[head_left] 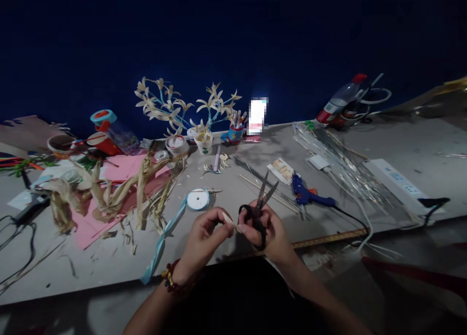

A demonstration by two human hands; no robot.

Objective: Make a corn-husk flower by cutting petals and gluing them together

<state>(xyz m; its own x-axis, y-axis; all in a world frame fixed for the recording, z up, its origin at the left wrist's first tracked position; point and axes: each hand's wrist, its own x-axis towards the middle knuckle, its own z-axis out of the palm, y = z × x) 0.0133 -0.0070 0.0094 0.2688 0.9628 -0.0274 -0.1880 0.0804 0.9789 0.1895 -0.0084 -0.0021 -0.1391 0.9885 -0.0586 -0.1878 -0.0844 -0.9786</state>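
Between the thumb and fingers of my left hand [209,235] is a small pale piece of dried husk [227,219], cut like a petal. My right hand [272,230] has its fingers through the black handles of a pair of scissors [261,199]. Their blades stand apart and point away from me. My right thumb and finger come up to the husk piece near its lower end; whether they pinch it too I cannot tell. Just beyond my left hand lies a roll of light blue ribbon [197,199], its loose tail running toward the table's front edge.
Dried corn husks [105,194] lie over pink paper [95,225] at left. Husk-flower branches [166,104] stand in white cups [203,143] at the back. A blue glue gun [310,194], wire bundles [339,160], a power strip [396,184] and a tilted bottle [341,99] are at right.
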